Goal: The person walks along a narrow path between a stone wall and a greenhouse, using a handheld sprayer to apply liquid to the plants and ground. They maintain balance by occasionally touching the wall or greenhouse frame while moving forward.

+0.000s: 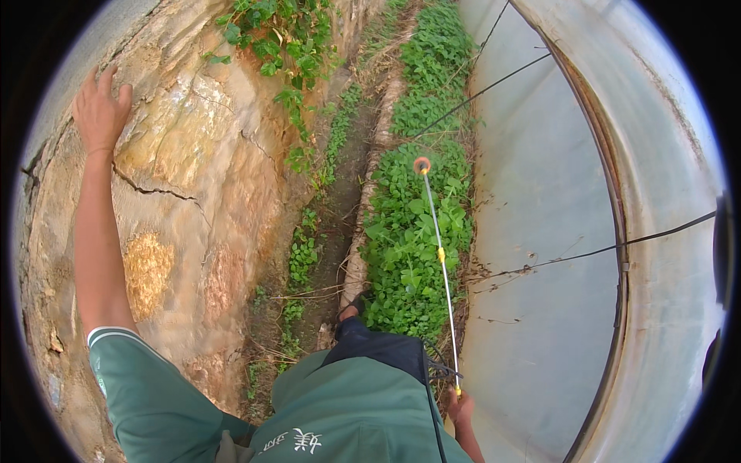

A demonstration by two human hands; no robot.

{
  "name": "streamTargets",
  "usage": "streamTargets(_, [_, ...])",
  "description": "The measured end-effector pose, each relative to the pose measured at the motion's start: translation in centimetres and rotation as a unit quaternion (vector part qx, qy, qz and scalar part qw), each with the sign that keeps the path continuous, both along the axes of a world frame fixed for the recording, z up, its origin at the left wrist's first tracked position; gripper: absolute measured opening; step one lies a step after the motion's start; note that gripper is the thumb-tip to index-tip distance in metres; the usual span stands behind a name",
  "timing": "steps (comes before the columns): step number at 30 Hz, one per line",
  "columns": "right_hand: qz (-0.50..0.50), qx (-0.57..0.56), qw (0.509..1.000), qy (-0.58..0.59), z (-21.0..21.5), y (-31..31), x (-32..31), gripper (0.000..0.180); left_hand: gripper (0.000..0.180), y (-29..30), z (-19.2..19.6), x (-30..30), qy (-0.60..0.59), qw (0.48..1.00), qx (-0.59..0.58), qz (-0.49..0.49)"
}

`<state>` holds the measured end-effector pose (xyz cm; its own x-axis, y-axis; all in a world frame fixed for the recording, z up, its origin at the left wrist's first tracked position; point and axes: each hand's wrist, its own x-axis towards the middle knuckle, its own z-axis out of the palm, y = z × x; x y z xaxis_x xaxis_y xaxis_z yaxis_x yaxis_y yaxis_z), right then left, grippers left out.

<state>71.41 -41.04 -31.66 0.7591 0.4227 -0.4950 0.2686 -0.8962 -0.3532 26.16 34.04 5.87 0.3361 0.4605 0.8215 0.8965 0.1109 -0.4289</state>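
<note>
My left arm reaches up along the tan stone wall, and my left hand lies against its upper part with the fingers spread. Down at the right, my right hand is closed round the lower end of a spray wand. This wand is a thin pale tube with yellow joints and a round reddish head at its far tip. The head hangs over low green leafy plants. A dark hose or cord runs down my front near the right hand.
Clear plastic sheeting on a curved frame rises at the right, with dark cords stretched across it. A narrow dirt strip and a pale raised edge run between wall and plants. Vines hang off the wall. My foot stands beside the plants.
</note>
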Motion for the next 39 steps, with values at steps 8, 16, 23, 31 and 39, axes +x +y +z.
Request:
streamTargets(8, [0.053, -0.020, 0.990, 0.127, -2.0, -5.2, -2.6, 0.040, 0.044, 1.6, -2.5, -0.5, 0.017, 0.998, 0.017, 0.062])
streamTargets(16, [0.098, 0.308, 0.932, 0.165, -8.5, 16.4, -0.5, 0.028, 0.037, 1.9, -3.0, -0.2, -0.024, 0.999, 0.042, -0.014])
streamTargets(23, [0.165, 0.312, 0.925, 0.140, 1.3, 30.5, -2.1, 0.036, 0.034, 1.4, -3.0, 0.1, -0.065, 0.995, 0.036, -0.062])
streamTargets(31, [0.165, 0.192, 0.967, 0.031, -2.5, 23.4, -0.9, 0.041, 0.035, 1.8, -3.2, 0.0, -0.049, 0.996, 0.046, -0.058])
streamTargets(39, [-0.006, -0.044, 0.997, -0.068, -6.0, 6.0, -2.4, 0.046, 0.037, 1.4, -2.9, 0.6, -0.007, 0.996, 0.007, 0.085])
